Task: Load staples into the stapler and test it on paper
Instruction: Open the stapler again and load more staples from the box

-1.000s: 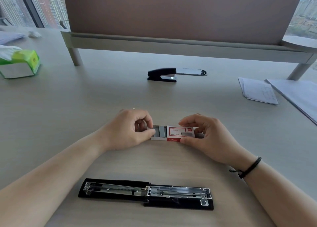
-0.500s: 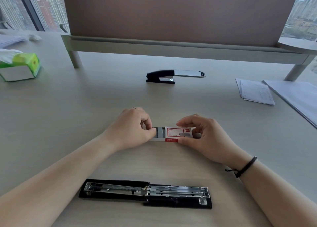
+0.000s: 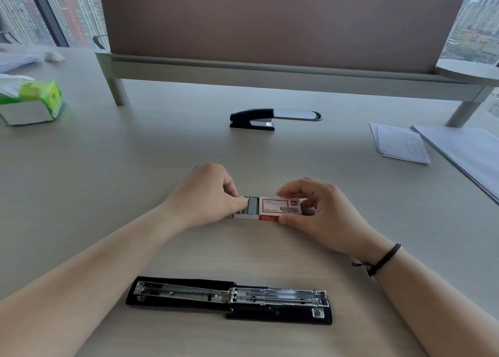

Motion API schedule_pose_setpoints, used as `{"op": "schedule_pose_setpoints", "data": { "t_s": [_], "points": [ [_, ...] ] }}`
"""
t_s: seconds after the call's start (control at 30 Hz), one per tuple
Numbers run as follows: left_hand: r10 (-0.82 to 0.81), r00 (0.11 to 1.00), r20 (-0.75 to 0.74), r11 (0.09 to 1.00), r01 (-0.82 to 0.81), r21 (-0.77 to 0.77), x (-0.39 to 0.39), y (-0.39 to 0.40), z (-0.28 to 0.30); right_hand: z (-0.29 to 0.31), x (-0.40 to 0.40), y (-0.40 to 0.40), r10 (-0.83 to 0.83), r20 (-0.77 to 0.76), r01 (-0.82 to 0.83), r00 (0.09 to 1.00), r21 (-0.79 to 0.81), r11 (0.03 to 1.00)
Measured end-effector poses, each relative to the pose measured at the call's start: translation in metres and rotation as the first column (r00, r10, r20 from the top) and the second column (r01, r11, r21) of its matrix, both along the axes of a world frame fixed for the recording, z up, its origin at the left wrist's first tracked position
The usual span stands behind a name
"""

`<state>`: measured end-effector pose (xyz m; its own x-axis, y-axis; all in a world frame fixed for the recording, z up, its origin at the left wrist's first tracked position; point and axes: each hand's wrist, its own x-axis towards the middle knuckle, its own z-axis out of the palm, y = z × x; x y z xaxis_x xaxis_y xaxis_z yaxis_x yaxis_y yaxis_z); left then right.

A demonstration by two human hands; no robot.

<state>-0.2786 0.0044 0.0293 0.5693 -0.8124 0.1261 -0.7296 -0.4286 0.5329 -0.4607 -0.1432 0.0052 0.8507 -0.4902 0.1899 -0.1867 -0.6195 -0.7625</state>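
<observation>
A small red-and-white staple box (image 3: 279, 209) lies on the desk between my hands, its inner tray slid out to the left with grey staple strips (image 3: 251, 205) showing. My right hand (image 3: 321, 213) pinches the box sleeve from both sides. My left hand (image 3: 208, 194) has its fingertips on the staples at the tray's open end. A black stapler (image 3: 229, 300) lies opened flat near the front edge, its metal channel facing up. White paper sheets (image 3: 399, 146) rest at the right.
A second black stapler (image 3: 253, 119), closed, stands at the back centre. A green tissue box (image 3: 31, 103) sits at the far left. A raised monitor shelf (image 3: 270, 73) with legs spans the back. A larger paper stack (image 3: 469, 154) lies at the right edge.
Both hands stay on the staple box in the same place. The left fingertips have shifted slightly on the exposed staples; the opened stapler has not moved.
</observation>
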Motion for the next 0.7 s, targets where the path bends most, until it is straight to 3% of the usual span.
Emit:
{"op": "schedule_pose_setpoints", "data": {
  "t_s": [0.23,0.4,0.7],
  "points": [
    [0.026,0.953,-0.301,0.980,-0.084,-0.179,0.006,0.008,0.005,0.001,0.000,0.001,-0.009,-0.006,0.009,1.000,0.019,1.000],
    [-0.036,0.925,-0.378,0.982,-0.038,-0.187,0.009,0.015,0.002,0.001,-0.001,0.002,-0.020,-0.020,0.020,1.000,0.012,1.000],
    [-0.163,0.915,-0.369,0.959,0.059,-0.278,0.004,0.012,-0.007,0.005,0.000,0.006,-0.015,-0.030,0.016,0.999,0.041,0.999]
  ]
}}
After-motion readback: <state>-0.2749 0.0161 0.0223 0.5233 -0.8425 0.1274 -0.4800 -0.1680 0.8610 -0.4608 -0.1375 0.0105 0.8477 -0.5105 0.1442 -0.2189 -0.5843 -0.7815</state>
